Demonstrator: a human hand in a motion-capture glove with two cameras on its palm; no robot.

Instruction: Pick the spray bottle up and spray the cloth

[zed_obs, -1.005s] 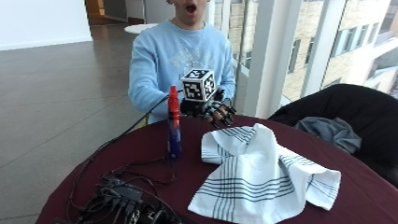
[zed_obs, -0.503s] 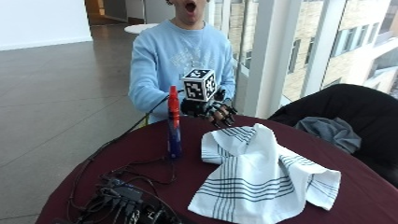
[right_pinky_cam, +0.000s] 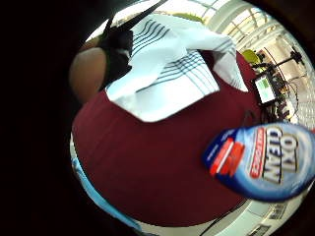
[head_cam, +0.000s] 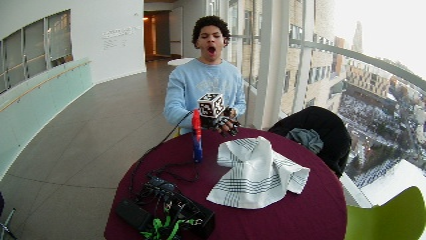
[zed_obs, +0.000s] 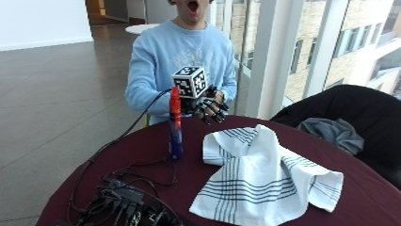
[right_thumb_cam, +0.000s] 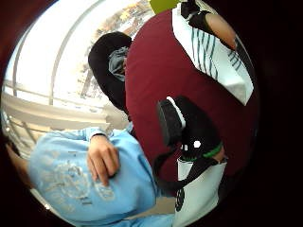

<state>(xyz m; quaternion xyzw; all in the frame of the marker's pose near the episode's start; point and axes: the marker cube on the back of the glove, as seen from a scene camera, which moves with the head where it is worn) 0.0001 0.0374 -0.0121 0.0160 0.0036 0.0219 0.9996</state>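
A round maroon table (zed_obs: 144, 155) fills the foreground, with a person in a light blue sweatshirt (zed_obs: 164, 61) behind its far edge. To one side stands a black chair (zed_obs: 366, 117) with a grey garment (zed_obs: 331, 133) lying on it. Spread over the middle of the table is the white cloth (zed_obs: 263, 181) with dark stripes, one fold bunched up into a peak. At the near edge sits a tangle of black cables and electronics (zed_obs: 128, 207), partly cut off by the frame. The spray bottle (zed_obs: 176, 123), blue-bodied with a red top, stands upright on the table just beside the cloth and apart from it; in the little-finger palm view its label reads "OXI CLEAN" (right_pinky_cam: 268, 160). The gloved right hand (zed_obs: 210, 106) hovers above the far edge, near the bottle's top but not touching it, fingers loosely curled downward and holding nothing. The bare left hand (right_thumb_cam: 102, 160) rests against the sweatshirt.
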